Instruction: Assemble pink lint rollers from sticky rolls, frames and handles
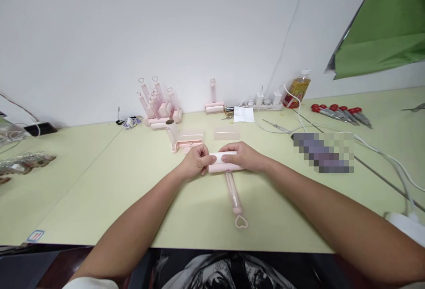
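Note:
A pink lint roller lies before me, its clear handle pointing toward my body and ending in a heart-shaped loop. My left hand is closed on the left end of its head, thumb on the white roll. On the right end, my right hand grips the same head, its thumb also pressing the white roll. Just beyond my hands lie an open pink roller case, a clear cover and a standing tube part.
Several assembled lint rollers stand by the wall, and another stands farther right. A power strip, a drink bottle, red-capped tools and a pixelated item occupy the right side. White cables run across there.

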### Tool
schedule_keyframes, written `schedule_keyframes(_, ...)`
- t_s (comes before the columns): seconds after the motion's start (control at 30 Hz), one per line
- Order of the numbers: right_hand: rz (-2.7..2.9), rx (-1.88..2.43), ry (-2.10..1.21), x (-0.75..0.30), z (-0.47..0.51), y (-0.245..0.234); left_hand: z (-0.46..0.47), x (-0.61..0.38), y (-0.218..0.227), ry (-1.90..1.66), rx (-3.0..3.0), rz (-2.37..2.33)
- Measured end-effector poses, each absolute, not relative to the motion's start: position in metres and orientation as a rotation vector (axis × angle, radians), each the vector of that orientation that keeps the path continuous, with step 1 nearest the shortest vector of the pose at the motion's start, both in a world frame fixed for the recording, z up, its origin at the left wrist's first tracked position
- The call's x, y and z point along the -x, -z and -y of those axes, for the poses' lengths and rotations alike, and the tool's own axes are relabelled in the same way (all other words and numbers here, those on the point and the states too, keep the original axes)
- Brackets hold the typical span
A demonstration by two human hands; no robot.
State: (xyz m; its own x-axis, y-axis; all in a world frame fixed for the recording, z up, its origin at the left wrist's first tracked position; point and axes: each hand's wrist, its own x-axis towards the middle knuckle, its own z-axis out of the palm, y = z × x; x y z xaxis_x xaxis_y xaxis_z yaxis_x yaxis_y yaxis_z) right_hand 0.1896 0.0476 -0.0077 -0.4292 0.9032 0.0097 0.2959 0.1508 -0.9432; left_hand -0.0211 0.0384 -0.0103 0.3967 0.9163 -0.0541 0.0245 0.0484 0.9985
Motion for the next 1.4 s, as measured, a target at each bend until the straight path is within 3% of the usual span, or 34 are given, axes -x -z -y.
schedule_keyframes(0.4,1.674,1.351,-1.143,-0.177,-0.046,0.012,-0.044,0.021,0.018,-0.999,-1.326,-1.035)
schedule_keyframes(0.9,1.837,1.151,-1.006,-0.186,-0.039,0.021,-0.041,0.03,0.018,-0.787,-1.522,-1.125)
schedule_keyframes(1.17,1.755,1.034,-1.2,-0.183,-0.036,0.023,-0.04,0.031,0.01,-0.757,-1.472,-1.075)
schedule_keyframes(1.27,1.683,1.057,-1.042,-0.188,-0.041,0.019,-0.041,0.029,0.011,-0.84,-1.41,-1.081)
schedule_keyframes(1.4,1.495,1.262,-0.583,-0.209,-0.063,0.02,-0.043,0.028,0.015,-0.952,-1.314,-1.096)
